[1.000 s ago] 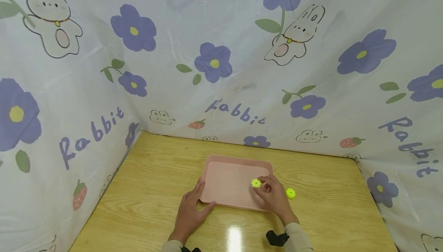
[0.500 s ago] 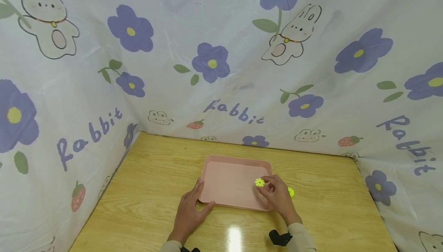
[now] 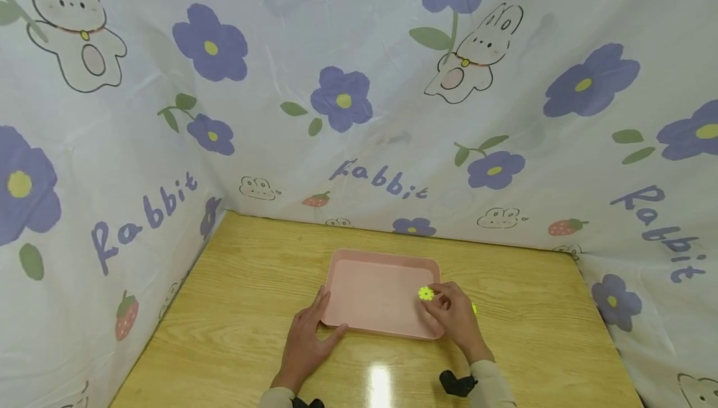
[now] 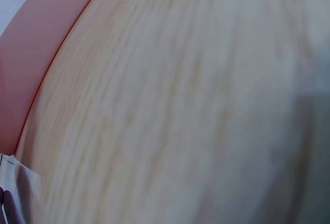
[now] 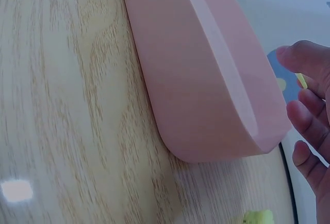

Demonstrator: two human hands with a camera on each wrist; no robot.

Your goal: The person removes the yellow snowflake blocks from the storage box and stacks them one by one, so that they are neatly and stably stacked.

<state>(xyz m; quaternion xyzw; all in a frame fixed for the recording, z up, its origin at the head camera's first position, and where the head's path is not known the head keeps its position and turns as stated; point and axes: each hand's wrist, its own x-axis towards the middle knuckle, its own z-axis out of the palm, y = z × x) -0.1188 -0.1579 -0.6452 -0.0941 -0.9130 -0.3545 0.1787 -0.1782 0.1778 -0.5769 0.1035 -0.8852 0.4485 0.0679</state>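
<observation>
A yellow, flower-shaped slotted disc (image 3: pixel 426 294) is pinched between the thumb and fingers of my right hand (image 3: pixel 457 321), over the right part of a shallow pink tray (image 3: pixel 381 331). In the right wrist view the disc (image 5: pixel 302 81) shows as a thin sliver among the fingers. My left hand (image 3: pixel 305 342) rests at the tray's front left corner, fingers extended along its left side and thumb at the front edge. More yellow (image 3: pixel 474 309) shows on the table just beyond my right hand, mostly hidden by it; the right wrist view catches a yellow-green piece (image 5: pixel 259 217) there.
The tray stands on a wood-grain table (image 3: pixel 252 271). White cloth (image 3: pixel 381 146) printed with rabbits and purple flowers walls in the back and both sides. Black wrist mounts (image 3: pixel 457 384) sit by the sleeves.
My right hand has drifted a little to the right with the yellow disc, covering more of the yellow piece on the table. The left hand keeps its place on the tray.
</observation>
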